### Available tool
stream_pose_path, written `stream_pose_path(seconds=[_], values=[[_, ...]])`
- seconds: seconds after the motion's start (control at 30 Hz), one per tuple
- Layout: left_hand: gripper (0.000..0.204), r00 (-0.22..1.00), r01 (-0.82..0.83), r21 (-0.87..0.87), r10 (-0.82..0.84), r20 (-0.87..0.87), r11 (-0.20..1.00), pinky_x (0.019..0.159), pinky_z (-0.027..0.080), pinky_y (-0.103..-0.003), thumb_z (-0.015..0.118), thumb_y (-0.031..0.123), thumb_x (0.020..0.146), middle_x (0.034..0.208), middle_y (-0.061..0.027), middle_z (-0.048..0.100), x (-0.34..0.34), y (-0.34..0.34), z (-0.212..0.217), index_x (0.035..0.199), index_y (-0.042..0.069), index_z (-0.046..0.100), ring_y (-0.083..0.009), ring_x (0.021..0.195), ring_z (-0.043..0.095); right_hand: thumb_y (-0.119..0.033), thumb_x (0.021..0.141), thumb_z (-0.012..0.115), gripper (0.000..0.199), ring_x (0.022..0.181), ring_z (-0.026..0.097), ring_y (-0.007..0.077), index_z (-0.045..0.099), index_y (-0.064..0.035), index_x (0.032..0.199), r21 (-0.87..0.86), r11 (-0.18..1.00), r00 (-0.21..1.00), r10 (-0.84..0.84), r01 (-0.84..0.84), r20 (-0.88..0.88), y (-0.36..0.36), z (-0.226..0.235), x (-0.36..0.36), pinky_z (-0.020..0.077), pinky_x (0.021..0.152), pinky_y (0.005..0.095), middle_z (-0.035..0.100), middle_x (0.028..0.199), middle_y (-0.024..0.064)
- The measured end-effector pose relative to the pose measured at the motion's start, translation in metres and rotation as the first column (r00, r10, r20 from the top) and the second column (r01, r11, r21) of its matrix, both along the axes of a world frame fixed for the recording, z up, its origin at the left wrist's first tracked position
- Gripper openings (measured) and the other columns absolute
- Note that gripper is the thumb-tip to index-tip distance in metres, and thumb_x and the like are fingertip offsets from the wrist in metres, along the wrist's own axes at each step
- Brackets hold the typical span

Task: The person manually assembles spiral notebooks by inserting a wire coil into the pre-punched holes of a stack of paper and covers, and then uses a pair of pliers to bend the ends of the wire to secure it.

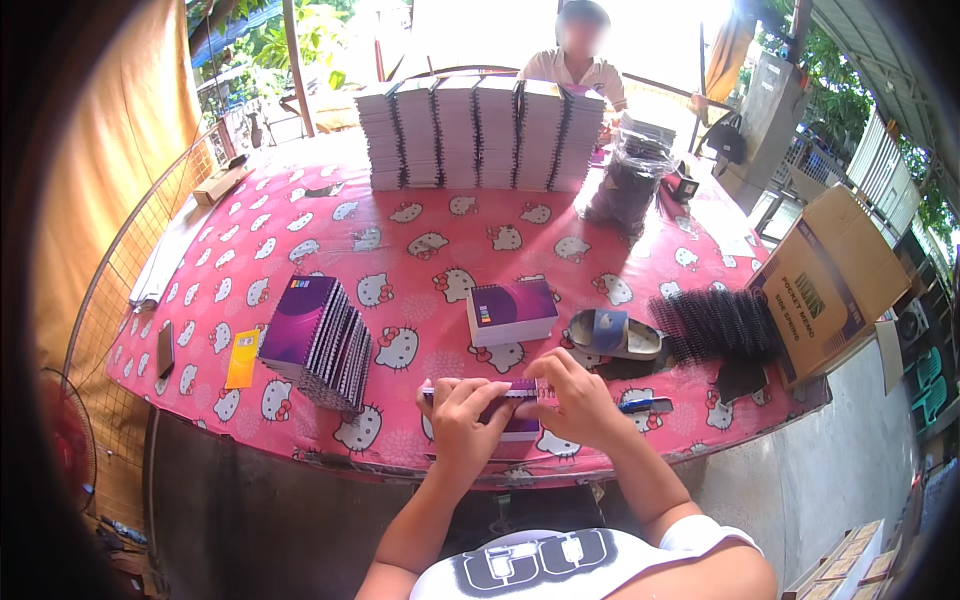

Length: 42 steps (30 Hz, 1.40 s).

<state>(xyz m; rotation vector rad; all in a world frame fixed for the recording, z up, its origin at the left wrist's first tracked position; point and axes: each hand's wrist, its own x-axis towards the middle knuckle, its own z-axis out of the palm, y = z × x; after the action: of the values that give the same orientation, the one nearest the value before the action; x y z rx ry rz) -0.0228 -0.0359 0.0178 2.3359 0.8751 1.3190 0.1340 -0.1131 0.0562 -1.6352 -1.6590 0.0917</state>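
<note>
Pink cloth [410,272] over the table, printed with white cat heads. Far left, a dark slab [165,349] lying flat; next to it a yellow card [242,360]. Then a stack [315,340] of purple coil-bound pads, leaning a little.

Left hand [462,412] at the near edge, fingers bent over the left part of a purple pad [518,393], clasping it. That pad sits between the two hands, above another purple-covered block [520,430] on the cloth. Farther back, a second block [512,312], purple on top, white at the sides.

Handling, my judgement: pad light, fairly firm as a block, its leaves loose at the free edges; cover probably slick. Best held flat across the covers, close to the spine. The black coil [543,392] looks springy and easily bent; take it lightly at the end.

Right hand [582,402] at the coil's right end, thumb and forefinger bent toward it; cannot tell whether the tips pinch wire. Beyond, a slipper-shaped thing [615,335], a pen-like tool [645,405], heaped black coils [712,325], an open carton [835,285].
</note>
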Motion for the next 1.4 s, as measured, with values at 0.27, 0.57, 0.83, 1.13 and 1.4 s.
stream_pose_path(seconds=[0.27,0.57,0.83,1.13,1.4], values=[[0.021,1.0,0.012,-0.031,-0.012,0.0,0.999,0.095,0.028,-0.041,0.083,0.019,0.066,0.084,0.0036,0.067,0.001,0.0,-0.001,0.085,0.018,0.074,-0.0159,0.087,0.057,-0.013,0.081,0.07,0.009,0.076,0.064,0.0274,0.066,-0.0065,0.086,0.135,0.991,0.989,-0.02,0.0,0.143,0.003,-0.014,-0.005,0.0513,0.064,0.0364,0.064,0.08,0.0098],[0.027,0.986,0.167,-0.09,-0.167,0.003,0.982,0.097,0.03,-0.042,0.082,0.02,0.067,0.081,0.0038,0.067,-0.003,-0.002,0.003,0.092,0.016,0.074,-0.0158,0.088,0.057,-0.038,0.071,0.078,0.056,0.089,0.065,0.0348,0.06,-0.0044,0.111,-0.119,0.894,0.812,-0.328,0.432,0.484,-0.033,-0.069,0.181,0.0522,0.08,0.043,0.069,0.093,0.013],[0.032,0.99,0.138,-0.057,-0.138,-0.001,0.989,0.098,0.033,-0.045,0.085,0.025,0.063,0.088,-0.002,0.065,0.001,0.002,-0.005,0.086,0.011,0.067,-0.0217,0.097,0.058,-0.017,0.072,0.078,0.051,0.086,0.067,0.0204,0.06,0.0019,0.115,-0.241,0.958,0.918,-0.229,0.154,-0.324,-0.01,-0.035,0.133,0.0537,0.08,0.0348,0.069,0.097,0.0123],[0.034,0.991,0.132,-0.111,-0.13,0.025,0.985,0.092,0.042,-0.043,0.088,0.019,0.06,0.098,-0.0072,0.061,0.004,0.004,0.001,0.083,0.008,0.066,-0.0268,0.099,0.057,-0.002,0.07,0.072,0.034,0.087,0.065,0.0169,0.064,-0.0007,0.103,-0.097,0.916,0.817,0.294,-0.389,-0.496,0.012,-0.034,0.101,0.0524,0.078,0.0318,0.069,0.095,0.0064],[0.042,0.995,0.075,-0.278,-0.056,0.077,0.958,0.091,0.048,-0.043,0.091,0.023,0.059,0.131,-0.0164,0.046,-0.002,0.009,-0.004,0.086,0.005,0.065,-0.0317,0.114,0.053,-0.009,0.066,0.08,0.044,0.079,0.064,0.013,0.066,-0.0034,0.108,-0.231,0.952,0.945,0.128,-0.202,-0.301,0.029,-0.051,0.106,0.0524,0.07,0.0302,0.069,0.089,0.0043]])
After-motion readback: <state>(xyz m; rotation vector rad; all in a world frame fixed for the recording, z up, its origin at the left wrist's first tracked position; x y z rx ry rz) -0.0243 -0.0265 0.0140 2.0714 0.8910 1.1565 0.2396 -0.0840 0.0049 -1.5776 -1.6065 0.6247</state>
